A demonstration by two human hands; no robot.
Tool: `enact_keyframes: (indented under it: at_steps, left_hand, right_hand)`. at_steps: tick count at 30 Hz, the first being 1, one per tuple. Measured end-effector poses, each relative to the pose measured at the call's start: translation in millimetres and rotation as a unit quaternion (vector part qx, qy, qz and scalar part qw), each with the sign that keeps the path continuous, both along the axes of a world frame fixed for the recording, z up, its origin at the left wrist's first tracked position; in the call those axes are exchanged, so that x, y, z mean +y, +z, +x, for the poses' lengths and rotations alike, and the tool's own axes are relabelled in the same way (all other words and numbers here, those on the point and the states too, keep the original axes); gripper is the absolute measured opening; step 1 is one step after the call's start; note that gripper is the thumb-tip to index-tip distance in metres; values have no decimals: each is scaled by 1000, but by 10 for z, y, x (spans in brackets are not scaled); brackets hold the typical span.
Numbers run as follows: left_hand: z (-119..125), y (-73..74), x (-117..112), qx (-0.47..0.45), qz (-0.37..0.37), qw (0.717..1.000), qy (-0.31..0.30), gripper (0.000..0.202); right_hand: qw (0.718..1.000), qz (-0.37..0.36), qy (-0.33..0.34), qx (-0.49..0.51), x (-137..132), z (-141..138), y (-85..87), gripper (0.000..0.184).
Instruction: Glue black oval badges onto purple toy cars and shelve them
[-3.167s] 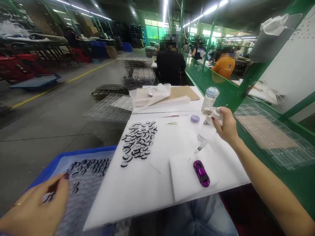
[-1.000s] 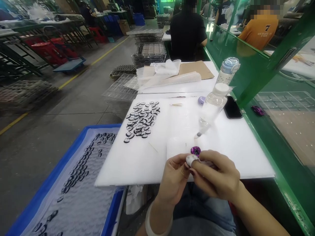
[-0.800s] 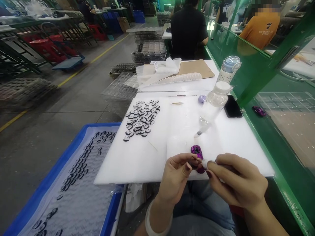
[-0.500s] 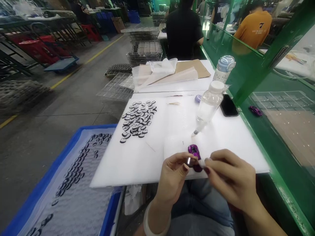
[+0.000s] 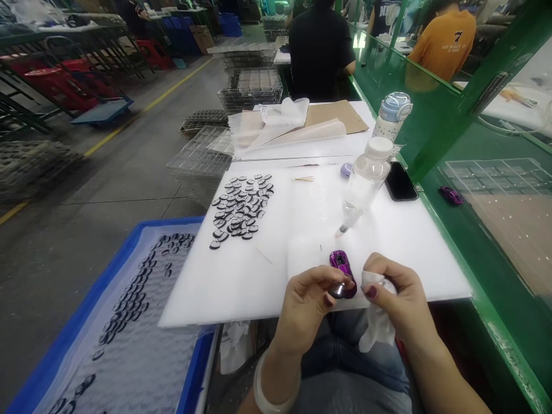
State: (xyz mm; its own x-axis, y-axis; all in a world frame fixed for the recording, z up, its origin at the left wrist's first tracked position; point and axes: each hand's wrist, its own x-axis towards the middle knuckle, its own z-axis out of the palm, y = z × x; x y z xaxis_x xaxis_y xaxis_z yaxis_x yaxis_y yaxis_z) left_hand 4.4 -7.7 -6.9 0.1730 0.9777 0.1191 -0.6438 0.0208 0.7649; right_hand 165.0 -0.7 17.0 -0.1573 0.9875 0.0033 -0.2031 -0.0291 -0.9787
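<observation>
Head view: your left hand [image 5: 308, 302] pinches a small dark glossy piece [image 5: 337, 289] between thumb and fingertips at the near edge of the white foam bench [image 5: 259, 276]. Just beside it, your right hand [image 5: 394, 296] is closed around a crumpled white cloth [image 5: 376, 322]. A purple toy car [image 5: 341, 269] lies just behind both grips. Farther back a clear plastic squeeze bottle [image 5: 364, 184] leans nozzle-down, with a heap of black oval pieces [image 5: 242, 208] to its left.

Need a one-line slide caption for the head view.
Left hand pinches a small part beside a purple toy car; right hand grips a white cloth.
</observation>
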Motion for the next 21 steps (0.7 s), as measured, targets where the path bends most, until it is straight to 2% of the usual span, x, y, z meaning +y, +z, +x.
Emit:
enact_keyframes:
  at_steps: [3,6,9,10,11,13,15,17,21]
  left_hand:
    - [0,19,19,-16,-28,999,-15,18]
    - [-35,36,-4,1,-21,1000,-5,19]
    - [-100,66,-71,135,18,989,62,18]
    - [-115,77,-94,213,44,971,102,18]
    - [-122,85,-112,296,75,941,146,20]
    - [-102,92,-131,438,149,859,222,22]
    - [-48,78,-126,513,215,791,257,21]
    - [13,47,-111,542,254,757,260,19]
    - [74,-13,-88,568,263,736,258,17]
  right_hand:
    - [999,30,-31,-22,20,129,-39,26]
    - [995,49,-60,-64,20,200,-48,24]
    - [979,77,-93,-167,11,212,-50,17]
    - [970,88,-94,-205,11,206,-57,15]
    - [962,100,-89,-237,14,198,-69,13]
    - [950,117,-68,-282,23,176,-103,11]
    - [942,128,-54,-307,33,155,-141,11]
    - [937,131,-48,-320,36,144,-169,12]
    - [936,132,-31,-324,22,158,-177,9]
